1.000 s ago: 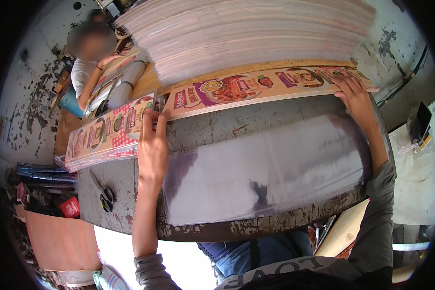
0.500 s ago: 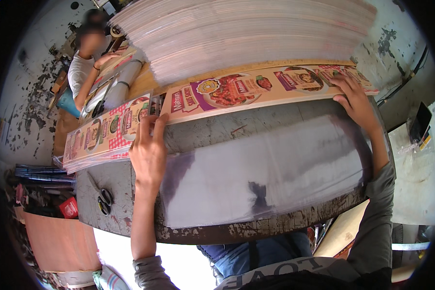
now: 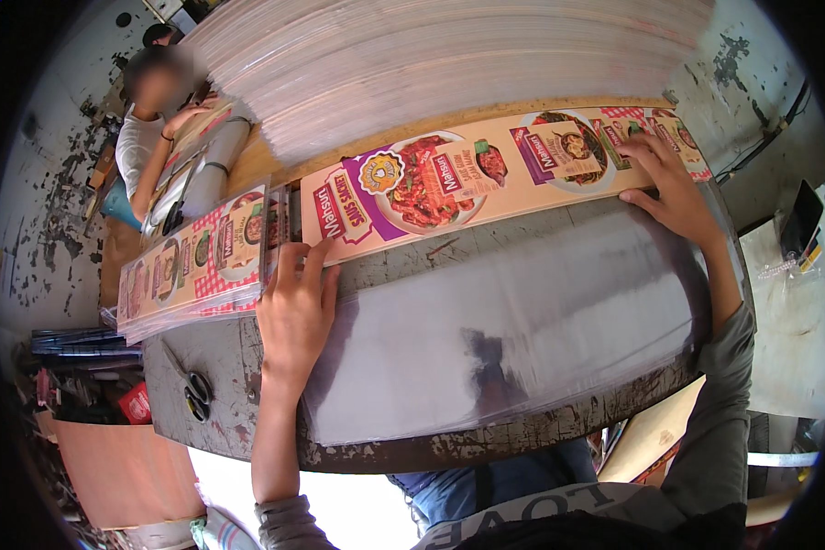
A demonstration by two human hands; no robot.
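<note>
A long, orange-tan printed cardboard strip (image 3: 500,197) with food pictures lies across the far part of the table, on what looks like a stack of the same. At its near left corner are the fingertips of my left hand (image 3: 298,316), the thumb close by its near edge. My right hand (image 3: 674,188) pinches the strip towards its right end, fingers on top and thumb at the near edge. Between my forearms, a pile of clear plastic sleeves (image 3: 513,330) covers the nearer tabletop. Left of my left hand lie similar printed strips in clear plastic (image 3: 192,261).
Black-handled scissors (image 3: 195,394) rest near the table's left edge. Behind the strip rises a tall stack of plastic-wrapped sheets (image 3: 449,69). At the far left, a person in a white shirt (image 3: 142,137) sits beside a plastic roll (image 3: 215,160). The worn dark tabletop (image 3: 229,353) has a curved front edge.
The strip's printed face now shows broader, its near edge tipped lower. My left fingers have shifted slightly down at its corner. The whole view has turned a little.
</note>
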